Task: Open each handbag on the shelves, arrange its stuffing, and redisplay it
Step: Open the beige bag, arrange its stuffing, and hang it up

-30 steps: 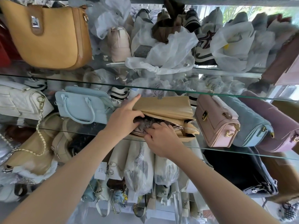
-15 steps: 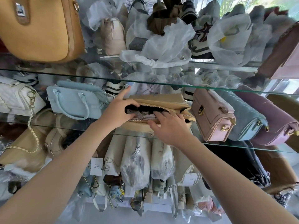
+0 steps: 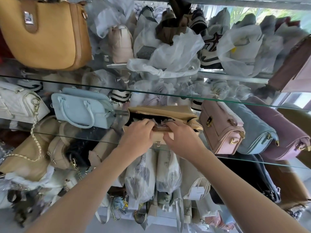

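Observation:
A tan handbag (image 3: 161,111) lies on the middle glass shelf (image 3: 252,159) with its zip open and grey crumpled stuffing (image 3: 158,121) showing in the dark mouth. My left hand (image 3: 137,136) grips the near lip of the opening, its fingertips curled into the stuffing. My right hand (image 3: 180,137) pinches the same near edge just to the right, with the thumb under the flap and the fingers on the zip.
A pale blue handbag (image 3: 82,109) sits left of the tan one, a pink box bag (image 3: 220,126) right of it, then a blue quilted bag (image 3: 255,132) and a mauve bag (image 3: 286,132). A mustard bag (image 3: 45,32) stands on the upper shelf. Plastic-wrapped bags hang below.
My left hand slid from the bag's left end onto the near edge of the opening. My right hand shifted down onto the front flap. The bag's mouth stands wider.

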